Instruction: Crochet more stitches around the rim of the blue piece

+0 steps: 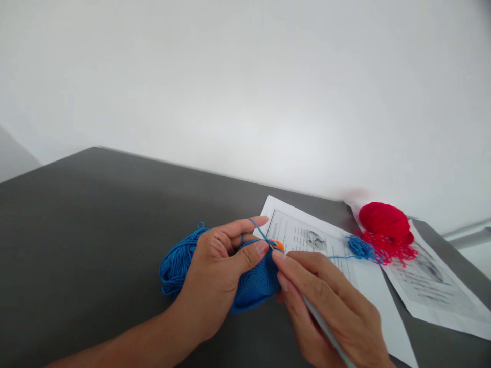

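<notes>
My left hand [218, 266] pinches the top edge of a blue crocheted piece [257, 281], with a strand of blue yarn [259, 229] looped over its raised index finger. A crochet hook [324, 324] with a grey handle lies in my right hand [330, 296], gripped like a pen. The hook's tip meets the piece's upper edge, beside my left thumb. A small orange item [276, 246], perhaps a stitch marker, sits on that edge. Behind my left hand rests a skein of blue yarn [178, 263], partly hidden.
Printed sheets [286, 225] lie on the dark table [115, 220], beyond and right of my hands. On them rest a red yarn ball [383, 222] with loose red strands and a small blue yarn tangle [362, 248]. A white wall [245, 102] stands behind the table.
</notes>
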Tool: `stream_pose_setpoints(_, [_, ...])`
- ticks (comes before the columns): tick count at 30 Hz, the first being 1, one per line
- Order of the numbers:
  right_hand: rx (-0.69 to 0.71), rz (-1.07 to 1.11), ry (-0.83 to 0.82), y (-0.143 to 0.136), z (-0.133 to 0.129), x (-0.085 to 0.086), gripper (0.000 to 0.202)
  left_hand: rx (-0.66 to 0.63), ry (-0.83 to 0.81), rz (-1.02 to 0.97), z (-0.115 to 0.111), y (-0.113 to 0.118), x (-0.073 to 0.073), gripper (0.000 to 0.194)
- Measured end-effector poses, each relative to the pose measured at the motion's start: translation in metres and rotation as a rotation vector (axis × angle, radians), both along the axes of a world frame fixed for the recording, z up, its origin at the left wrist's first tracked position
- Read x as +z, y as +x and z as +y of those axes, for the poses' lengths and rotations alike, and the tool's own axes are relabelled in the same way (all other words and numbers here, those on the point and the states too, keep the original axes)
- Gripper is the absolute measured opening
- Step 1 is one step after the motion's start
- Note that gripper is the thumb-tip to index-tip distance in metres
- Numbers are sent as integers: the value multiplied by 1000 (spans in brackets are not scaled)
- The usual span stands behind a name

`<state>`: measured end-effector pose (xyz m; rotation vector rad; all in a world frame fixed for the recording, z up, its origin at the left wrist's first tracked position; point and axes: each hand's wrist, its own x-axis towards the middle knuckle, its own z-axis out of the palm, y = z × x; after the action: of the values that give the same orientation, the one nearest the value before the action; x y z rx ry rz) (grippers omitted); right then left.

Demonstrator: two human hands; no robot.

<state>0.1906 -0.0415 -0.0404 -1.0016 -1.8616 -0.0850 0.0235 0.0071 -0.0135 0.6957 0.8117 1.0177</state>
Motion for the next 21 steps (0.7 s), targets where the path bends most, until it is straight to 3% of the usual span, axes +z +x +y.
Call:
stream_pose_setpoints(6, [31,-153,60,3,0,5,49,42,15,-82,0,2,5,40])
stream_pose_setpoints(13, [-7,-231,144,10,0,4,57,6,-42,-154,-1,-2,11,43])
stream_pose_setpoints(21, [140,-154,38,19,7,20,45,37,37,-25,3,-8,14,48])
